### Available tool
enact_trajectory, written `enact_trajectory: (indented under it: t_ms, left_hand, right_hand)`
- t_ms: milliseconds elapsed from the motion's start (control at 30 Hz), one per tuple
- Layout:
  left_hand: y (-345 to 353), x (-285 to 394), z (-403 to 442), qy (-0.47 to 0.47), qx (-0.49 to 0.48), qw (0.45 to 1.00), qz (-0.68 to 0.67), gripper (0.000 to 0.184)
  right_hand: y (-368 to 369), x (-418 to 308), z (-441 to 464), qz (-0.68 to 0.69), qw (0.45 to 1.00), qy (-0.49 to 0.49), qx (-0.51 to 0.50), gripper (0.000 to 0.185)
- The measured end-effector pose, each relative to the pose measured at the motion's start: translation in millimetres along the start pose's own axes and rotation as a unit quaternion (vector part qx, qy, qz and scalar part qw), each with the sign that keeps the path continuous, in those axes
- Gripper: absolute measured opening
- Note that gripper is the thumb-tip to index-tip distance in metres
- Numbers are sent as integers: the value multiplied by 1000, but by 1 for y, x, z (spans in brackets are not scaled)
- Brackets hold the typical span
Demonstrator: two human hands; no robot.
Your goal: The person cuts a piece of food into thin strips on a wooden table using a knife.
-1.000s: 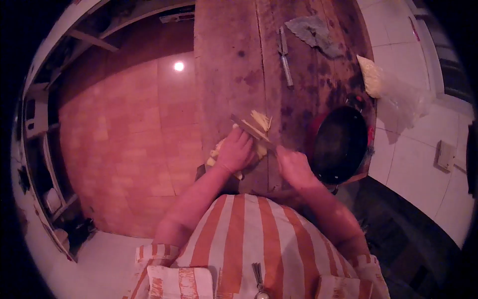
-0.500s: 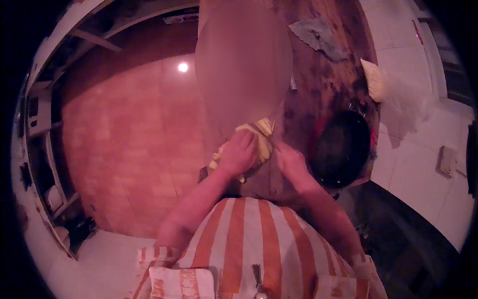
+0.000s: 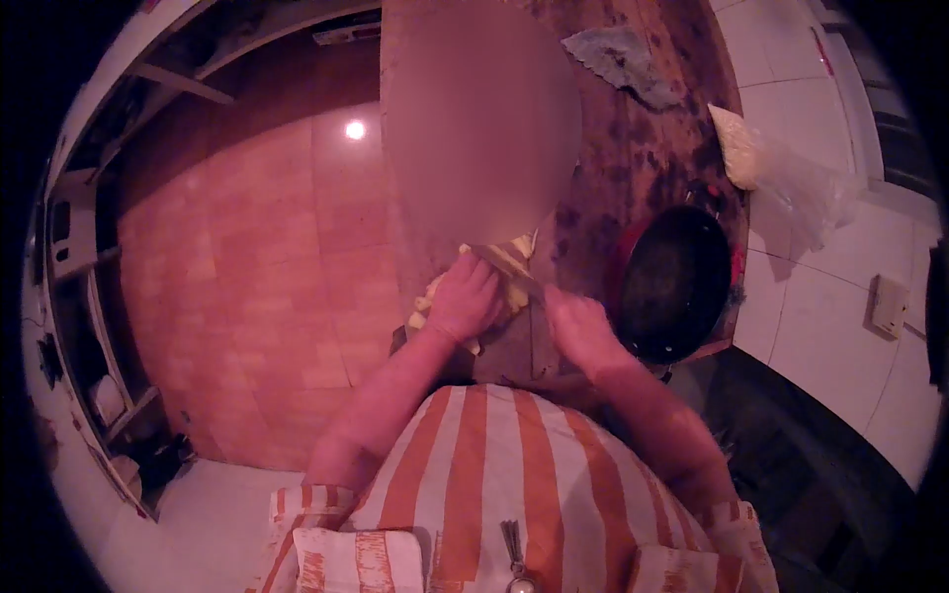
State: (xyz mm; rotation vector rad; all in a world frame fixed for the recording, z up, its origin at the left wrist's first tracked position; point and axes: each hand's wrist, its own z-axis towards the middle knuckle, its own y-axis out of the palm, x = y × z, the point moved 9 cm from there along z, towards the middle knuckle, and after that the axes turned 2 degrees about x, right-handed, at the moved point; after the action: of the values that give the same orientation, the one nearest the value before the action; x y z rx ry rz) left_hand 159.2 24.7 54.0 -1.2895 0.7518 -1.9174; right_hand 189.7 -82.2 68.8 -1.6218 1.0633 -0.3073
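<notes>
My left hand (image 3: 472,298) presses down with curled fingers on a piece of yellow food (image 3: 515,296). Its kind is hard to make out in the dim pink light. My right hand (image 3: 579,324) is closed around a knife (image 3: 518,271), whose handle is hidden in the fist. The blade slants up and left across the food, close to my left fingertips. Cut yellow strips (image 3: 524,244) lie just beyond the blade. More yellow pieces (image 3: 419,314) are to the left of my left hand, at the table's edge.
A dark oval pan (image 3: 675,287) with a red outer side stands right of my right hand on the wooden table (image 3: 608,188). A grey cloth (image 3: 625,65) lies farther back. Beyond the table's right edge is a plastic bag with yellow contents (image 3: 735,148). A blurred oval covers the back middle.
The knife blade now shows plainly across the food, nearer my left fingers. My left hand covers more of the yellow piece. The whole view has shifted slightly.
</notes>
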Motion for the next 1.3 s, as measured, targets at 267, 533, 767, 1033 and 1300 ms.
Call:
enact_trajectory:
  t_ms: [267,533,767,1033,1300]
  left_hand:
    - [15,-4,-6,-8,-54,998,19,48]
    - [-2,4,0,2,4,1000,21,37]
    - [-7,4,4,11,26,1000,10,31]
    - [11,-2,-6,3,-35,999,13,49]
    - [7,-4,-2,1,2,1000,8,40]
  right_hand:
    - [40,18,10,5,997,-17,69,15]
    - [7,13,-5,34,997,-15,74,13]
    - [-2,5,-9,8,1000,-5,18,11]
    - [26,21,5,32,999,2,24,7]
    - [4,16,4,109,984,3,138,7]
